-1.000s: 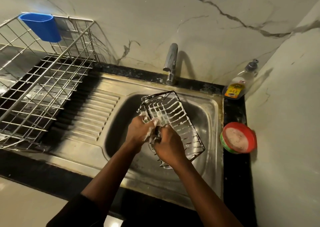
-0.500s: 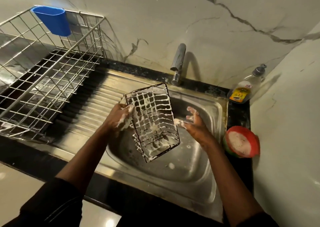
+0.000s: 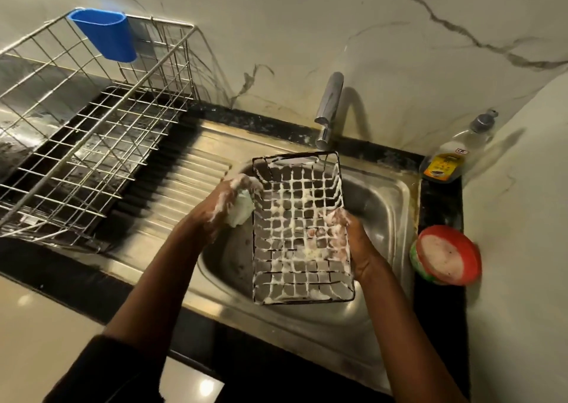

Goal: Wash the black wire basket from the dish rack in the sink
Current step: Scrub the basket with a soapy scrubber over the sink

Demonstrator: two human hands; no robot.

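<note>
I see the steel sink [image 3: 385, 198] filling the middle of the view, its ribbed drainboard running off to the left. The silver dish rack [image 3: 92, 144] stands on the far left. The black wire basket [image 3: 301, 227] is held over the sink basin, lathered white along its wires, long side running from far to near. My hands are apart, one on each side of it. The right hand [image 3: 353, 236] grips the right wall, foamy fingers showing through the mesh. The left hand [image 3: 224, 206] is curled round a pale soapy sponge [image 3: 241, 213] pressed against the left wall. A red-rimmed tub [image 3: 445, 256] sits on the counter to the right, a blue cup [image 3: 104, 35] hangs on the rack's far rim, the tap [image 3: 329, 107] stands just beyond the basket, and a soap bottle [image 3: 450, 158] is in the far right corner.
</note>
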